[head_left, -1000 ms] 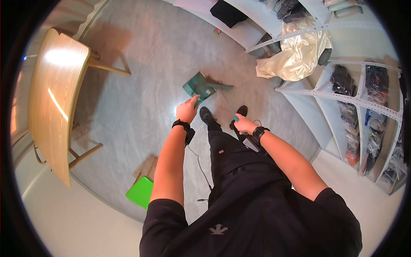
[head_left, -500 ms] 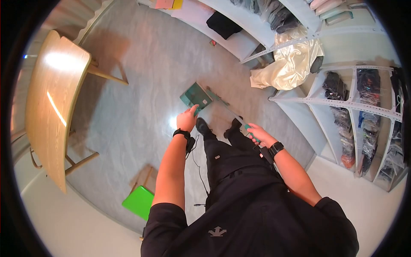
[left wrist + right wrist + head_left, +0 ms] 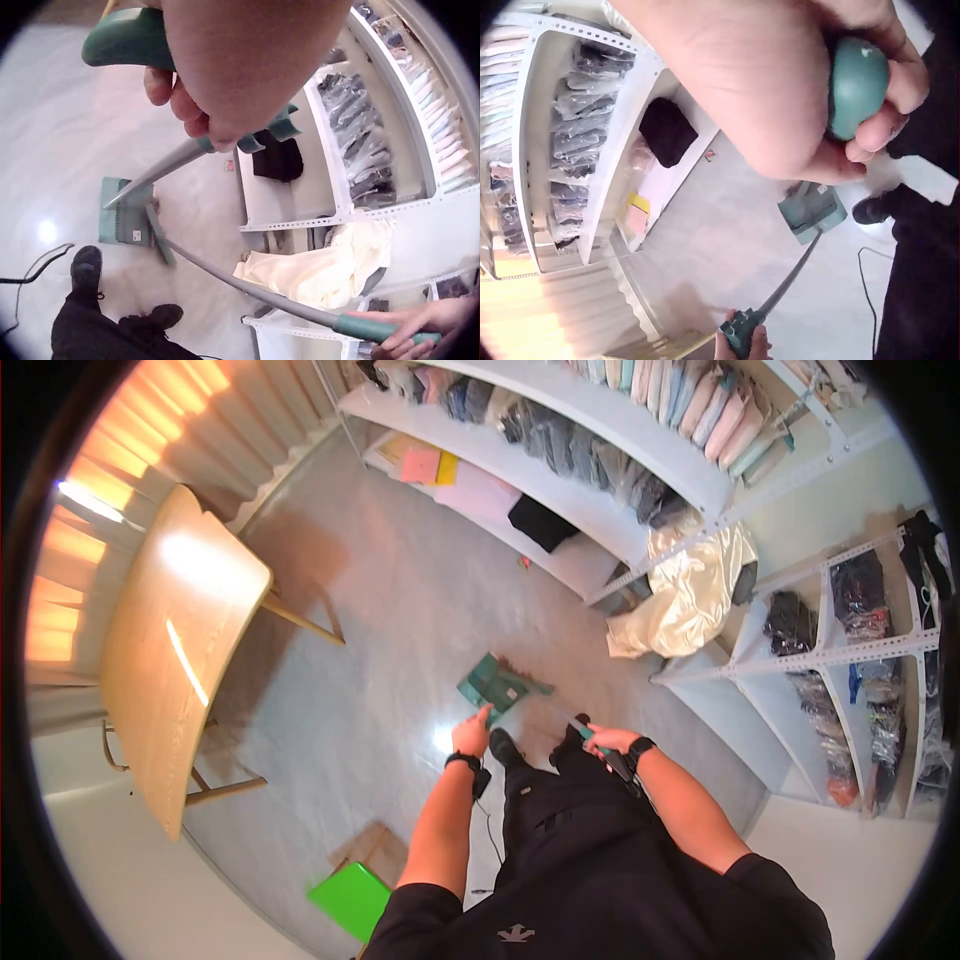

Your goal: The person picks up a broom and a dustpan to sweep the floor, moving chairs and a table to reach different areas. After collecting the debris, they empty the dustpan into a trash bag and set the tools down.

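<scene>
My left hand (image 3: 470,735) grips the green handle (image 3: 127,41) of a long-handled dustpan, its fingers curled round it. The green dustpan (image 3: 478,686) lies on the floor ahead of my feet, with a toothed comb inside and a small white label. In my right hand (image 3: 612,741) is the green grip (image 3: 367,328) of a broom, whose grey stick (image 3: 251,289) slants down to the floor. The narrow green broom head (image 3: 160,236) lies right at the dustpan's open side. A brownish patch (image 3: 508,664) shows beside the broom head.
White shelves (image 3: 620,470) with bagged clothes run along the far and right sides. A shiny cream cloth (image 3: 690,595) hangs from them to near the floor. On the left stands a wooden table (image 3: 180,630), with a green stool (image 3: 352,900) nearer me. A cable (image 3: 866,281) trails by my leg.
The head view has tilted up, showing more shelves and curtain. My right hand first swung right with the broom, then came back slightly, with the broom head close to the dustpan. The left hand keeps its hold.
</scene>
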